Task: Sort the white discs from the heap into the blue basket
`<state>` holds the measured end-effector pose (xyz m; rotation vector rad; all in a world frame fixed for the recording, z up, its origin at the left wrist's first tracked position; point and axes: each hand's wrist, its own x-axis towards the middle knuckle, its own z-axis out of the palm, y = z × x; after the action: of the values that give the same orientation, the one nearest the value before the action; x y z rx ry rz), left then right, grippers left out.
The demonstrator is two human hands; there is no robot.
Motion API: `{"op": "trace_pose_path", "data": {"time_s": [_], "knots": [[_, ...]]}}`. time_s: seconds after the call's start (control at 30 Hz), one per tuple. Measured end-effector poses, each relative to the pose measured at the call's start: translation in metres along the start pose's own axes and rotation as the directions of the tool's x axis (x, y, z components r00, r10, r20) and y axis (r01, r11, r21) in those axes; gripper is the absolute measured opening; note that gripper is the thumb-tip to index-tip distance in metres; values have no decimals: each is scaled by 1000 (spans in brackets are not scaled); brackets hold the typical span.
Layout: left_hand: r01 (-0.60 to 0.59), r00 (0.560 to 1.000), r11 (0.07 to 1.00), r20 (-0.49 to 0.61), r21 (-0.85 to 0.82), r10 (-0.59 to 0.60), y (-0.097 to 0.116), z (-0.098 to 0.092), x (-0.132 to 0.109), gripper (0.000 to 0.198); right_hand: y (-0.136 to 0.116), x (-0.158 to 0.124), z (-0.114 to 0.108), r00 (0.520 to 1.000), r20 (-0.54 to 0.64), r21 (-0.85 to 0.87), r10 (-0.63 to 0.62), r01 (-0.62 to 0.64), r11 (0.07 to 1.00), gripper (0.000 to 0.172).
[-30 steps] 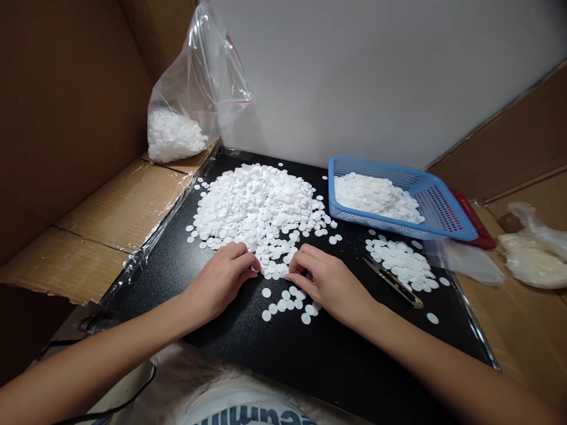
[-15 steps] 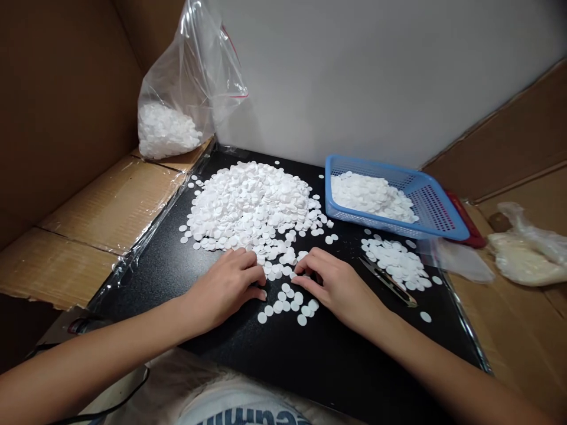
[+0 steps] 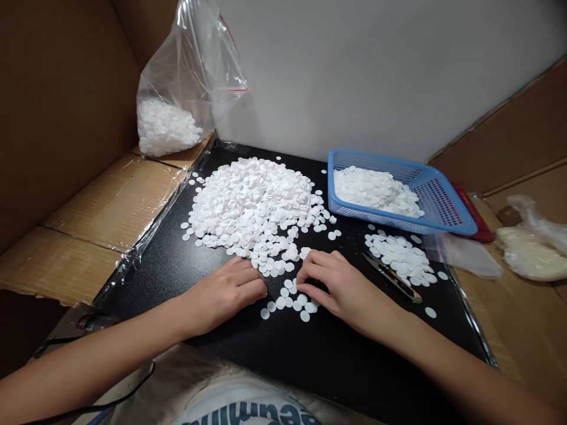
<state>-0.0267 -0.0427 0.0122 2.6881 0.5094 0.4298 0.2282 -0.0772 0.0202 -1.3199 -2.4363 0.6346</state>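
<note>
Over the black tabletop [image 3: 274,360], my left hand [image 3: 230,292] is curled closed beside the near edge of a large pile of small white discs [image 3: 254,200]; what its fingers hold, if anything, is hidden. My right hand [image 3: 332,280] bends its thumb and forefinger close together at a small loose group of white discs [image 3: 287,302]. Whether a disc is pinched there I cannot make out. The loose group lies flat between the two hands, some discs overlapping. Another small heap of discs [image 3: 401,257] lies to the right, with metal tweezers [image 3: 394,278] along its near side.
A blue plastic basket [image 3: 443,227] partly filled with white discs stands back right, beside a red object [image 3: 481,221]. A clear bag of discs [image 3: 168,127] rests on cardboard [image 3: 110,206] at left. Another plastic bag [image 3: 534,254] lies far right. A grey wall [image 3: 354,77] rises behind.
My left fingers have curled in tighter, and the disc seen at their tips before is now out of sight. My right hand stays over the loose discs. The view has shifted slightly.
</note>
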Motion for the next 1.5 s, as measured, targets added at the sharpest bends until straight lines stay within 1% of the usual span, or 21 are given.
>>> {"op": "trace_pose_path", "data": {"time_s": [0.07,0.17,0.3,0.4,0.5,0.63,0.7,0.77,0.9,1.0,1.1,1.17,1.27,1.37,1.5], "knots": [[-10,1000,999,-15,32,10,-1,2,-3,21,-3,3,0,1000,-29,-20,-8,8,1000,8],[33,998,999,-53,31,-31,-3,7,-4,21,-10,8,4,997,-66,-29,-36,34,999,7],[51,994,998,-98,31,-48,-2,13,-6,21,-20,13,16,992,-89,1,-86,87,996,6],[37,993,998,-117,49,-31,0,14,-7,24,-25,15,24,992,-92,2,-89,90,996,9],[-22,992,993,-119,112,36,3,11,-10,30,-28,18,28,989,-108,-26,-96,94,995,9],[-147,973,956,-135,254,186,9,4,-14,31,-24,20,23,979,-186,-83,-82,67,994,5],[-174,962,932,-146,319,230,11,2,-17,29,-20,20,19,975,-215,-110,-63,39,993,5],[-175,960,915,-145,363,241,13,1,-18,28,-17,19,18,975,-219,-118,-44,18,993,5],[-183,961,896,-121,405,251,14,0,-16,28,-16,18,19,980,-194,-111,-36,14,994,8],[-253,942,869,-96,425,321,16,-2,-15,25,-16,17,18,981,-192,-110,-34,13,994,8],[-324,925,853,-55,409,377,20,-4,-18,21,-12,16,14,977,-215,-100,-9,-13,995,9],[-325,933,869,-25,373,360,22,-4,-20,23,-9,15,12,971,-238,-89,-2,-20,996,10],[-252,963,911,-7,326,268,23,-3,-24,29,-4,14,13,964,-262,-44,-44,33,998,13],[-162,984,940,-19,300,175,22,0,-24,31,-3,16,19,961,-260,-15,-96,95,995,16],[-128,988,964,-51,232,144,19,6,-21,29,-4,18,25,959,-260,-24,-109,107,994,16]]}}
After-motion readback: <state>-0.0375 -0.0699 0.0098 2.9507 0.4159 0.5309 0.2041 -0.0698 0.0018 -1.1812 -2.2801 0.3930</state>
